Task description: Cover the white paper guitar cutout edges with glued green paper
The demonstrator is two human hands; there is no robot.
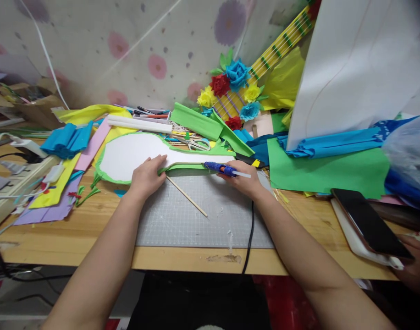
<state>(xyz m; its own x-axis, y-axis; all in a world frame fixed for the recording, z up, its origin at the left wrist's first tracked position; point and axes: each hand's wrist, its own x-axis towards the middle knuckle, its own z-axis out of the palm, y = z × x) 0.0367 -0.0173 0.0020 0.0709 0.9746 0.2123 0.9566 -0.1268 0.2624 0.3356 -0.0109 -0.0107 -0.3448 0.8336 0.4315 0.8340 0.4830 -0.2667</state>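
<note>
Gluing, seemingly: right hand [243,181] clamps glue gun [221,168] at far edge of mat [203,215]; left hand [148,176], fingers together, flattens cutout [130,153]; edging [184,167] wants steady pressing

The wooden worktop [93,238] carries a grey cutting mat [196,220] at its centre, with a thin wooden stick [186,196] lying slantwise on it. A white cutout [130,156] edged in green lies at 11 o'clock, its narrow end overlapping the mat. A green paper sheet [327,172] lies at 2 o'clock and a phone [368,222] at 4. Purple paper [48,213] and yellow paper [58,183] spread at 9 o'clock. A black cable [249,233] crosses the mat toward 6.
</note>
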